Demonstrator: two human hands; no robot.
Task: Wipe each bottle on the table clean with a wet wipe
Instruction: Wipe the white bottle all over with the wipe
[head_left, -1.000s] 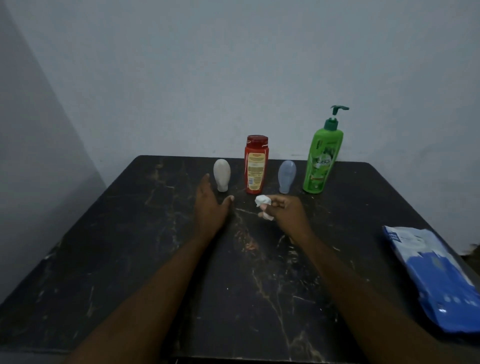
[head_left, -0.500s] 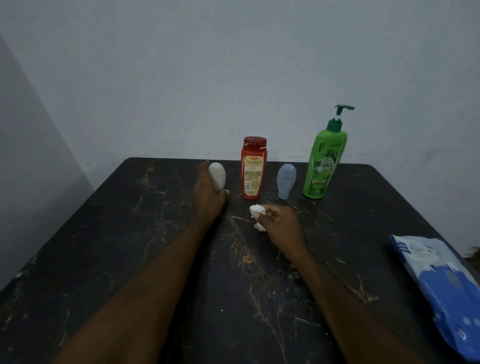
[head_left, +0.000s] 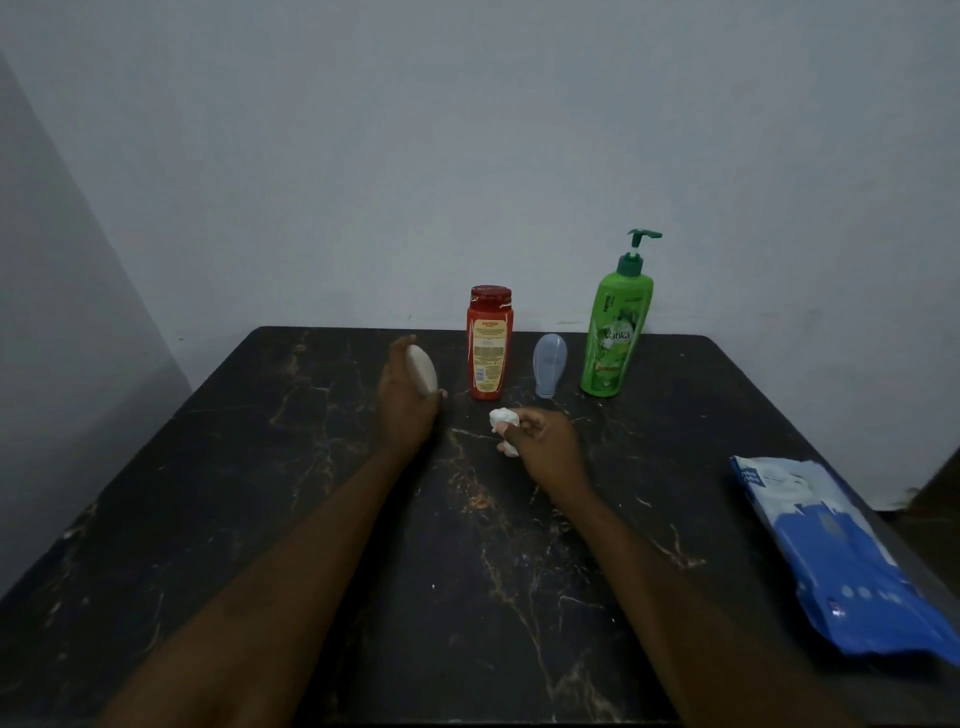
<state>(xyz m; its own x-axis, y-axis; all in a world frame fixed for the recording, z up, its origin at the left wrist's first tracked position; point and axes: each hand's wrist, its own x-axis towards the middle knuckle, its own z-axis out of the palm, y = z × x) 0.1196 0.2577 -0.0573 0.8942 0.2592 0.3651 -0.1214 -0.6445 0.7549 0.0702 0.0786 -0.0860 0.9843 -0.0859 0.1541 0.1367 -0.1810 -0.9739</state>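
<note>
Head view. You have four bottles in mid-frame, all smooth plastic. Your left hand (head_left: 408, 410) grips one small white oval bottle (head_left: 422, 375), which is tilted. Right of it stand one tall red bottle (head_left: 488, 345), one small pale-blue bottle (head_left: 549, 364) and one green pump bottle (head_left: 615, 332). Your right hand (head_left: 540, 441) pinches one crumpled white wipe (head_left: 501, 415) below the red bottle. One glossy blue wipe pack (head_left: 841, 551) lies flat at the right edge. The table (head_left: 260, 519) is black and veined like marble.
</note>
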